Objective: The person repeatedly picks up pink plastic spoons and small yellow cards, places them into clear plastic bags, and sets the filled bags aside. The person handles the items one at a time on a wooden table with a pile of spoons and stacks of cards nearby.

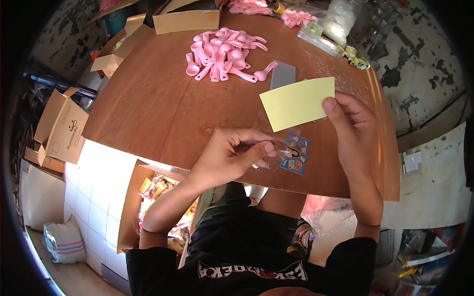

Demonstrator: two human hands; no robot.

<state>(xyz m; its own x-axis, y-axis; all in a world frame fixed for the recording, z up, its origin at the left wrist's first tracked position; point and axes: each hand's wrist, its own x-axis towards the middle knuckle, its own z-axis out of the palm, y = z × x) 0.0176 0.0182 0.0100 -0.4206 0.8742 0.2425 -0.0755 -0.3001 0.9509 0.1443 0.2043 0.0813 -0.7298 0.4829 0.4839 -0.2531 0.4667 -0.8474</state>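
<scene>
A plain pale-yellow card (295,104) is pinched at its right end by my right hand (351,123), thumb in front and fingers behind. Lower and to the left, my left hand (236,152) is closed on a thin clear plastic bag (272,162), whose edges are hard to make out. Just right of those fingertips lies a blue printed card (299,157) with small colourful pictures, partly covered by the bag. Beyond the yellow card a flat grey block (282,74) rests on the table. Farther off is a heap of pink plastic spoons (222,52), one lying near the block.
The brown wooden table (133,108) has an open cardboard box (187,18) at its far edge. Clear plastic packs (340,22) and pink bundles (298,18) sit far right. Below the near edge, a carton of wrapped goods (131,207) stands beside my left arm.
</scene>
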